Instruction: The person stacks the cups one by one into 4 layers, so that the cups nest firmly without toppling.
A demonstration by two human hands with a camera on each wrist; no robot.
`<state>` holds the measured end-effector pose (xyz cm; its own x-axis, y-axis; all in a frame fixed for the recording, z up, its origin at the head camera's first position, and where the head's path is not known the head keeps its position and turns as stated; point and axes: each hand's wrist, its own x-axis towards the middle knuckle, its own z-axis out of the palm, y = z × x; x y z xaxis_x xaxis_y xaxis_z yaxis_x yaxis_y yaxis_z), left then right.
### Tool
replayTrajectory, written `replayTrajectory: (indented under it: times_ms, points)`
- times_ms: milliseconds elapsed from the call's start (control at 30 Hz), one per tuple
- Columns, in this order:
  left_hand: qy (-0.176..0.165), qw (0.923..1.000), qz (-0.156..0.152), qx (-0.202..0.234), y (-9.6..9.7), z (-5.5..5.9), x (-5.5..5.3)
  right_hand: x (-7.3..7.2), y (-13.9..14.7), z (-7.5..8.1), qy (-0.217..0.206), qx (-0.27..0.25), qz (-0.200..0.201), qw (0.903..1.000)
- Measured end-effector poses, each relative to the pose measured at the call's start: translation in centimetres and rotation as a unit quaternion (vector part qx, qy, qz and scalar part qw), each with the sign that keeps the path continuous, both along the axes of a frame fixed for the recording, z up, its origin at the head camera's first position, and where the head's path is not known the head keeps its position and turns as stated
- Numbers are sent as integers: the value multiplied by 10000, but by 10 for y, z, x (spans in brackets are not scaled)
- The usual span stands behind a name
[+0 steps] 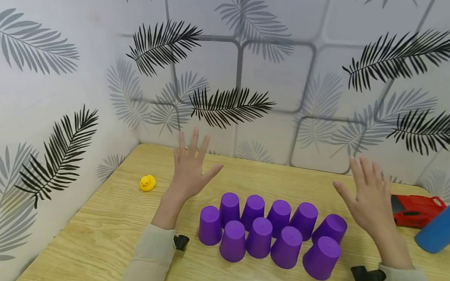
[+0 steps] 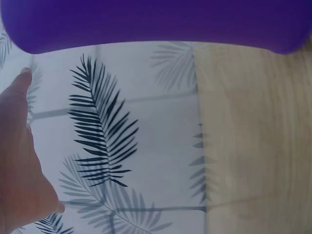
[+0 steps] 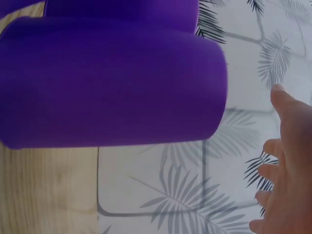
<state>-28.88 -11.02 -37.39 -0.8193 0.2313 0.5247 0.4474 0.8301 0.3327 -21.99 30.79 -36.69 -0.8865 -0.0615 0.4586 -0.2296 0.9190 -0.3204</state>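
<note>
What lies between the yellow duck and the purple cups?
In the head view, the left hand and wrist come between the yellow duck and the purple cups.

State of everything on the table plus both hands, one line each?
Purple cups: ten, upside down, standing apart from the hands
Left hand: thumb spread out, holding nothing
Right hand: thumb spread out, holding nothing
Yellow duck: upright
Blue cylinder: upright, yellow top partly cut off by frame
Red object: lying on the table, partly hidden
</note>
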Motion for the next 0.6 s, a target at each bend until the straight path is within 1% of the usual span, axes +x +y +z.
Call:
replayTrajectory:
  times_ms: [67, 133, 200, 300, 367, 467, 500, 600]
  points:
    - [-76, 9994, -340, 56, 1, 4, 3, 2, -3, 2, 86, -69, 208, 9997]
    - [-301, 9970, -703, 122, 3, 8, 6, 3, -7, 4, 110, -117, 490, 9987]
    - [-635, 9914, -1109, 274, 4, 12, 10, 4, -10, 5, 110, -142, 832, 9964]
    - [-1199, 9805, -1510, 389, 5, 15, 15, 6, -15, 7, 1, -191, 1356, 9906]
    - [-1562, 9726, -1666, 424, 6, 16, 18, 7, -18, 8, -98, -233, 1619, 9865]
    - [-1935, 9649, -1744, 342, 7, 16, 23, 10, -22, 9, -293, -282, 1910, 9807]
    - [-2038, 9629, -1742, 304, 7, 15, 24, 10, -23, 8, -335, -283, 1988, 9790]
    - [-2212, 9586, -1787, 147, 9, 13, 26, 12, -26, 7, -474, -236, 2182, 9745]
